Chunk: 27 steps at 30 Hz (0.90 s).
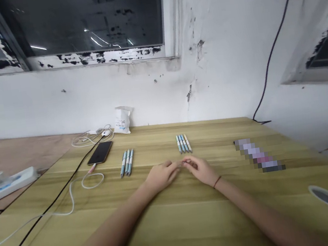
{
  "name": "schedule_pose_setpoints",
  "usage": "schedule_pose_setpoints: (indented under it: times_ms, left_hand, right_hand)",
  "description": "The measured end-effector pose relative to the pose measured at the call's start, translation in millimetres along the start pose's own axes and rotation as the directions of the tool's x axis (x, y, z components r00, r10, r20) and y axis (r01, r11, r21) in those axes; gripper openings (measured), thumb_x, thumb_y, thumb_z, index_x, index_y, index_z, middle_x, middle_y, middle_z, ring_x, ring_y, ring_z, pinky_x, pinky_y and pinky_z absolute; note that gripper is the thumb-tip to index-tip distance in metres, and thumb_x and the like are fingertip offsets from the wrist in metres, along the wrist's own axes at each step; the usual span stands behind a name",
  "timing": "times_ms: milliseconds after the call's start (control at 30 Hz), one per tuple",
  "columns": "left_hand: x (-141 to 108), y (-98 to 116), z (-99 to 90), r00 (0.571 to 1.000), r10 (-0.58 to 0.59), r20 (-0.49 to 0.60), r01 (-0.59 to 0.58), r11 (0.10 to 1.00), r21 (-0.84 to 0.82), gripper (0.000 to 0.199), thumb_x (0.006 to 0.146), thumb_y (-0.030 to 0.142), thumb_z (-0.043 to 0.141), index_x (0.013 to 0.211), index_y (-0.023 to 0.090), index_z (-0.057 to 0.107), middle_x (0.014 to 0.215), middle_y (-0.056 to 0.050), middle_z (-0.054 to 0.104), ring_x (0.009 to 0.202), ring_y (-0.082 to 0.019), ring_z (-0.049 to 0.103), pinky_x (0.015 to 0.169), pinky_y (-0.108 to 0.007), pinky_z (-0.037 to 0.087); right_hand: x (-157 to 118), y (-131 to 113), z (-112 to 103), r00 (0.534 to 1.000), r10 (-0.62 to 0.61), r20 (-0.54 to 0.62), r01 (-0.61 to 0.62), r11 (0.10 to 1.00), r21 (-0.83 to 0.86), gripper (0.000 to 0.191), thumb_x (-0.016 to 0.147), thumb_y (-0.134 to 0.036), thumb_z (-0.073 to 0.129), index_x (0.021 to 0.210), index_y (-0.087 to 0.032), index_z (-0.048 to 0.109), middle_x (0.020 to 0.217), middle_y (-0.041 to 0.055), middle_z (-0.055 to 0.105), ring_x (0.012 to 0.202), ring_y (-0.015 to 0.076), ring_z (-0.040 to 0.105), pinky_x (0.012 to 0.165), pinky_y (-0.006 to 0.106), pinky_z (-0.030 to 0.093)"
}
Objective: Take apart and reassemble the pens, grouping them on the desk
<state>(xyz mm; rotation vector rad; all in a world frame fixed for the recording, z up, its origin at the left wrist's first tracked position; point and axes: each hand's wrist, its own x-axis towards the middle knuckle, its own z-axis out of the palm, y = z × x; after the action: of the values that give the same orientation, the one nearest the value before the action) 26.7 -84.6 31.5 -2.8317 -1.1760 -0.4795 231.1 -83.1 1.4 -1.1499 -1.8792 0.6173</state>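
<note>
My left hand (pixel 162 176) and my right hand (pixel 200 169) meet low over the middle of the table, fingertips touching or nearly so. The fingers of both are drawn together in a pinch. Something small and dark seems to sit between the fingertips, too blurred to name. Just beyond them lies a row of several pens (pixel 183 143), side by side, mostly light blue with white bands, the rightmost cream coloured. To the left of my left hand, 3 more blue-and-white pens (pixel 127 162) lie close together on the wood-grain table (pixel 173 228).
A phone (pixel 100 152) with a white cable (pixel 71 198) lies at the left. Behind it are coiled cords and a white packet (pixel 122 120). A black cable (pixel 55 199) crosses the left side. A power strip (pixel 9 185), a pixelated long object (pixel 259 154) and a grommet hole (pixel 327 197) also show.
</note>
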Motion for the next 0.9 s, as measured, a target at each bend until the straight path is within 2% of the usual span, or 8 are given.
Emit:
schedule_pose_setpoints:
  times_ms: [167,300,400,500,700,900]
  left_hand:
    - [-0.6,1.0,-0.9,1.0,-0.011,0.011,0.011,1.0,0.02,0.035,0.093,0.032,0.03,0.125,0.031,0.044,0.091,-0.003,0.06,0.074,-0.017,0.06,0.066,-0.025,0.045]
    - [-0.9,1.8,-2.3,0.999,-0.028,0.028,0.028,1.0,0.012,0.035,0.092,0.031,0.031,0.125,0.03,0.044,0.09,-0.004,0.06,0.073,-0.018,0.06,0.066,-0.026,0.046]
    - [-0.8,1.1,-1.9,0.999,-0.041,0.03,0.041,0.999,-0.003,0.035,0.092,0.031,0.03,0.124,0.029,0.045,0.093,-0.005,0.06,0.075,-0.018,0.06,0.067,-0.026,0.046]
    - [-0.8,-0.6,-0.2,0.999,-0.031,0.025,0.031,1.0,0.001,0.035,0.092,0.031,0.03,0.124,0.028,0.045,0.093,-0.005,0.06,0.075,-0.018,0.061,0.068,-0.027,0.046]
    - [-0.7,-3.4,2.8,1.0,-0.006,0.01,0.006,1.0,0.004,0.035,0.092,0.032,0.03,0.125,0.029,0.042,0.094,-0.005,0.061,0.077,-0.019,0.061,0.067,-0.028,0.046]
    - [-1.2,-2.6,2.5,1.0,0.004,0.013,-0.004,1.0,0.01,0.034,0.093,0.032,0.03,0.124,0.03,0.042,0.091,-0.004,0.061,0.076,-0.018,0.062,0.067,-0.027,0.046]
  right_hand:
    - [-0.6,-2.3,0.0,1.0,0.002,0.026,-0.002,1.0,0.028,0.02,0.085,-0.034,0.048,0.094,-0.019,0.057,0.079,0.0045,0.065,0.069,0.0161,0.06,0.063,0.028,0.048]
    - [0.4,-1.7,-4.1,0.999,0.0,-0.045,0.003,0.999,0.049,0.016,0.084,-0.034,0.047,0.089,-0.019,0.053,0.073,0.0021,0.061,0.063,0.0145,0.057,0.057,0.025,0.045]
    - [0.4,0.4,-7.5,0.997,-0.004,-0.079,0.004,1.0,0.004,0.009,0.082,-0.028,0.048,0.085,-0.02,0.051,0.064,-0.0018,0.054,0.056,0.0127,0.051,0.053,0.023,0.041]
    - [0.2,2.0,-7.6,0.999,-0.014,-0.05,0.011,0.998,-0.059,0.01,0.081,-0.024,0.046,0.086,-0.02,0.054,0.06,-0.0028,0.053,0.053,0.0123,0.049,0.052,0.023,0.04]
    - [1.3,-1.0,-4.7,0.999,-0.02,0.034,0.023,0.996,-0.085,0.024,0.085,-0.032,0.045,0.093,-0.02,0.064,0.082,0.0042,0.067,0.068,0.0164,0.059,0.064,0.029,0.047]
    - [0.7,-3.9,-4.5,0.998,-0.03,0.05,0.035,0.994,-0.101,0.026,0.086,-0.038,0.047,0.091,-0.02,0.065,0.08,0.004,0.067,0.068,0.0168,0.059,0.063,0.028,0.048]
